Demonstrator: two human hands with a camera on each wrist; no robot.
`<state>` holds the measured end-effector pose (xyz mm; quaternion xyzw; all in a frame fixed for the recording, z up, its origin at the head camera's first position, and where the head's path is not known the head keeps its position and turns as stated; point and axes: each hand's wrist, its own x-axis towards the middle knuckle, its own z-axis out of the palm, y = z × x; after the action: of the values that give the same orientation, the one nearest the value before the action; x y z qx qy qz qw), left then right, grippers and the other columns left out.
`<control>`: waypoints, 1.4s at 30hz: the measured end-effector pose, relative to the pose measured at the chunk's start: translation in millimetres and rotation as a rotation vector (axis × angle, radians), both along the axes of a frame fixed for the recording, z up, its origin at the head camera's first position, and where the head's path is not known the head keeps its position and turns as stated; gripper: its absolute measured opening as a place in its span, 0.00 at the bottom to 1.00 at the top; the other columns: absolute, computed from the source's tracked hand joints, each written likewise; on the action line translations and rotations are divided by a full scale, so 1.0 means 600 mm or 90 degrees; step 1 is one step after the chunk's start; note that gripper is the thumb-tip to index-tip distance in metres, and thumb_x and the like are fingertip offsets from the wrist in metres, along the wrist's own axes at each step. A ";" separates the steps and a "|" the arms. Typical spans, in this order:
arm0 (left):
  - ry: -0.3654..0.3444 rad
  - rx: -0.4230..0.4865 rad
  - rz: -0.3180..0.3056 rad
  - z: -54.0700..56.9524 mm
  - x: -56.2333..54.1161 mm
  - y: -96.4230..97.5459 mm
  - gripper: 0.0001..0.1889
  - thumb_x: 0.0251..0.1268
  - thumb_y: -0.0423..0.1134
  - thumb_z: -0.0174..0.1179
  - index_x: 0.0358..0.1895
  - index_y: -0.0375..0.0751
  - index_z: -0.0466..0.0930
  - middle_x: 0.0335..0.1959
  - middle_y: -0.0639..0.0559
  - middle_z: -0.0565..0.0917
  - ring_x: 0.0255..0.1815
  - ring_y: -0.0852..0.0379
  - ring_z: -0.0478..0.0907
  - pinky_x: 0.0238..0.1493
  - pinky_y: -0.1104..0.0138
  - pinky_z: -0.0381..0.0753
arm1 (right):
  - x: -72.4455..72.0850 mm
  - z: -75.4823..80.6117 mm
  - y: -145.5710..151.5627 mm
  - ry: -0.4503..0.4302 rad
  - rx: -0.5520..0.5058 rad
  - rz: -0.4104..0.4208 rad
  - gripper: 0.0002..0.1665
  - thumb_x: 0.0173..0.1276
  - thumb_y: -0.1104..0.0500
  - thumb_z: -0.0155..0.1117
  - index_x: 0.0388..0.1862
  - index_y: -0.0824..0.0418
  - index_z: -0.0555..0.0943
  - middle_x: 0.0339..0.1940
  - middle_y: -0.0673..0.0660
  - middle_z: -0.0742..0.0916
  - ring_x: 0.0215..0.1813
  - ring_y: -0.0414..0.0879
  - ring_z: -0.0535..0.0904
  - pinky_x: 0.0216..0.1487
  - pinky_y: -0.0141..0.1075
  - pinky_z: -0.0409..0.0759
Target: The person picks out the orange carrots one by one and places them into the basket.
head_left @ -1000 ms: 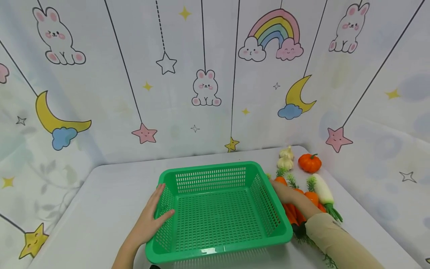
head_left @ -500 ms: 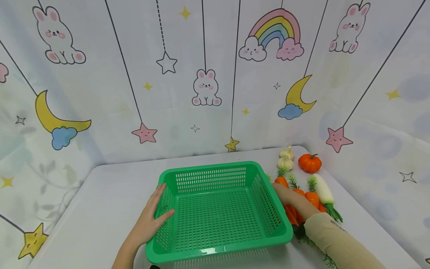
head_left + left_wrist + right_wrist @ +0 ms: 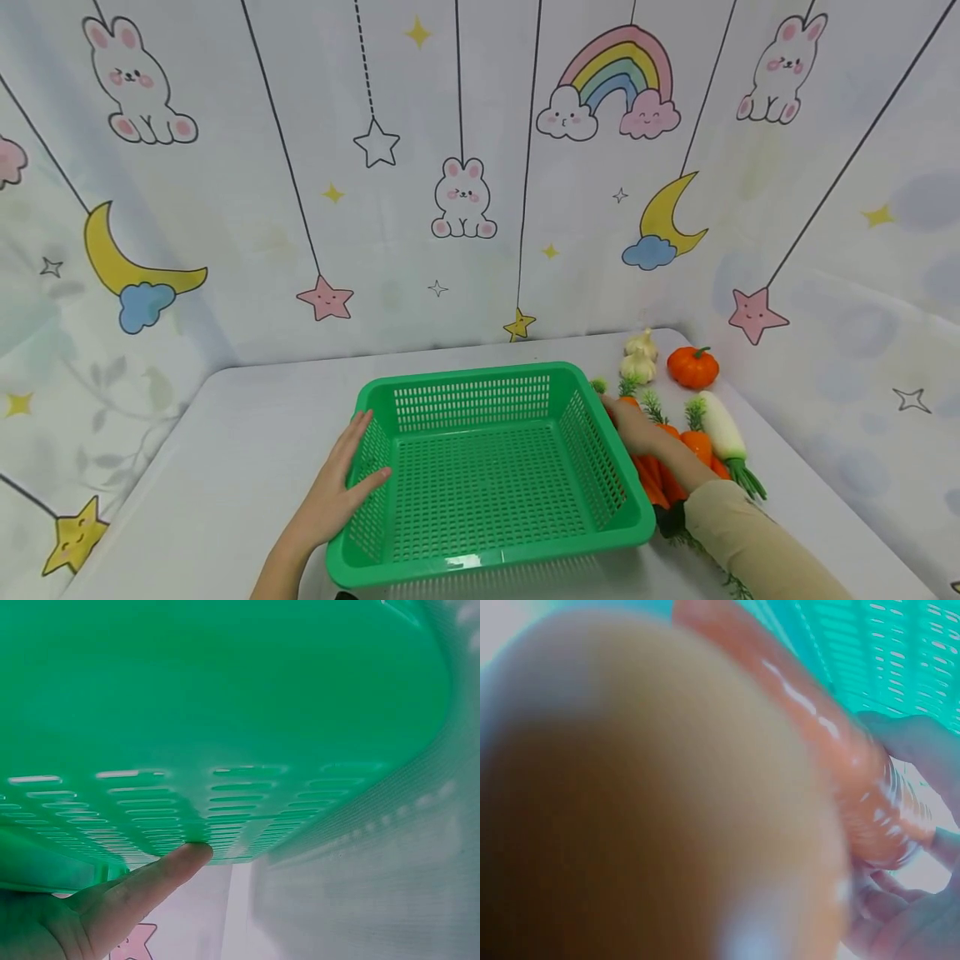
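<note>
Near the surface's (image 3: 225,475) right edge, the right hand (image 3: 632,430) grips a carrot (image 3: 817,720), likely to lift next; the loose left hand (image 3: 330,496) touches the basket (image 3: 555,547).

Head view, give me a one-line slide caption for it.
Left hand against a green basket, right hand among carrots beside it, with garlic and a pumpkin beyond.

Right hand (image 3: 630,427) slightly farther forward beside the basket (image 3: 420,570), more of a green tuft (image 3: 598,385) in view

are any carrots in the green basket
No, the head view shows the green basket's floor bare, with the carrots outside it, along its right side.
</note>
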<state>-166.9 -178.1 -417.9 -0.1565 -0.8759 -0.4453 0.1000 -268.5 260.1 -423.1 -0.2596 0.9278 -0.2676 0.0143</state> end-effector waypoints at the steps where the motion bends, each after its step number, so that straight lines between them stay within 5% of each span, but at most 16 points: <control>1: 0.000 0.000 0.000 0.000 0.000 0.000 0.40 0.62 0.47 0.57 0.73 0.44 0.45 0.72 0.40 0.46 0.69 0.34 0.43 0.54 0.31 0.49 | 0.000 0.001 0.000 -0.007 -0.010 -0.004 0.32 0.61 0.67 0.59 0.64 0.72 0.63 0.37 0.63 0.82 0.32 0.47 0.75 0.34 0.40 0.73; 7: -0.005 0.006 0.004 -0.003 -0.002 -0.002 0.40 0.62 0.47 0.57 0.73 0.46 0.45 0.72 0.41 0.46 0.70 0.35 0.43 0.54 0.31 0.49 | 0.001 0.008 0.002 -0.078 -0.051 -0.056 0.44 0.57 0.68 0.63 0.70 0.68 0.55 0.08 0.51 0.66 0.12 0.39 0.51 0.15 0.31 0.60; 10: -0.003 0.006 0.003 -0.004 -0.001 -0.002 0.40 0.62 0.47 0.57 0.73 0.46 0.45 0.72 0.41 0.46 0.70 0.35 0.43 0.54 0.31 0.49 | 0.001 0.014 0.008 -0.092 -0.070 -0.075 0.47 0.55 0.65 0.66 0.71 0.65 0.54 0.16 0.59 0.76 0.12 0.39 0.55 0.16 0.32 0.62; 12: -0.003 0.006 0.002 -0.003 0.000 -0.002 0.40 0.62 0.47 0.57 0.73 0.46 0.45 0.72 0.41 0.46 0.70 0.35 0.43 0.54 0.31 0.49 | 0.000 0.017 0.014 -0.098 -0.081 -0.081 0.49 0.54 0.63 0.67 0.71 0.63 0.54 0.35 0.69 0.81 0.15 0.40 0.59 0.19 0.33 0.66; 14: -0.002 0.005 0.000 -0.002 0.001 -0.002 0.39 0.62 0.47 0.57 0.73 0.46 0.45 0.72 0.40 0.46 0.70 0.35 0.43 0.54 0.30 0.49 | 0.002 0.023 0.017 -0.098 -0.094 -0.080 0.50 0.53 0.62 0.69 0.72 0.62 0.54 0.54 0.74 0.74 0.18 0.42 0.65 0.22 0.35 0.68; 21: 0.004 0.003 -0.007 0.000 0.002 -0.003 0.38 0.63 0.45 0.56 0.72 0.46 0.46 0.72 0.40 0.46 0.69 0.34 0.43 0.53 0.30 0.50 | 0.016 0.059 0.023 -0.092 -0.077 -0.101 0.52 0.51 0.61 0.69 0.73 0.57 0.53 0.50 0.70 0.75 0.18 0.42 0.61 0.22 0.35 0.66; 25: 0.002 0.011 -0.012 -0.006 -0.002 -0.002 0.38 0.63 0.44 0.56 0.73 0.50 0.46 0.72 0.41 0.45 0.70 0.35 0.43 0.54 0.30 0.49 | 0.016 0.074 0.033 -0.075 -0.077 -0.101 0.53 0.51 0.58 0.71 0.72 0.58 0.54 0.62 0.74 0.66 0.33 0.52 0.73 0.26 0.37 0.72; 30: 0.003 0.014 -0.015 -0.009 -0.005 0.000 0.38 0.63 0.45 0.56 0.73 0.55 0.45 0.72 0.41 0.45 0.70 0.35 0.43 0.54 0.31 0.49 | 0.018 0.093 0.042 -0.070 -0.082 -0.099 0.52 0.52 0.56 0.72 0.72 0.58 0.55 0.65 0.73 0.63 0.47 0.63 0.74 0.31 0.37 0.77; 35: 0.004 0.016 -0.012 -0.007 -0.003 0.001 0.38 0.63 0.44 0.56 0.73 0.53 0.46 0.72 0.41 0.45 0.70 0.35 0.42 0.54 0.30 0.49 | 0.024 0.119 0.038 -0.088 -0.088 -0.111 0.53 0.52 0.55 0.72 0.72 0.56 0.54 0.63 0.73 0.63 0.40 0.61 0.75 0.26 0.41 0.79; 42: -0.009 0.025 -0.009 0.003 0.003 0.002 0.37 0.63 0.44 0.56 0.72 0.53 0.47 0.72 0.42 0.45 0.70 0.36 0.42 0.54 0.31 0.49 | 0.022 0.152 0.025 -0.062 -0.065 -0.102 0.53 0.51 0.55 0.72 0.72 0.59 0.54 0.61 0.71 0.66 0.45 0.60 0.75 0.32 0.37 0.79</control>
<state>-165.2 -177.0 -416.2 -0.1576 -0.8664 -0.4645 0.0939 -255.6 275.1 -331.9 -0.1719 0.9288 -0.3275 0.0245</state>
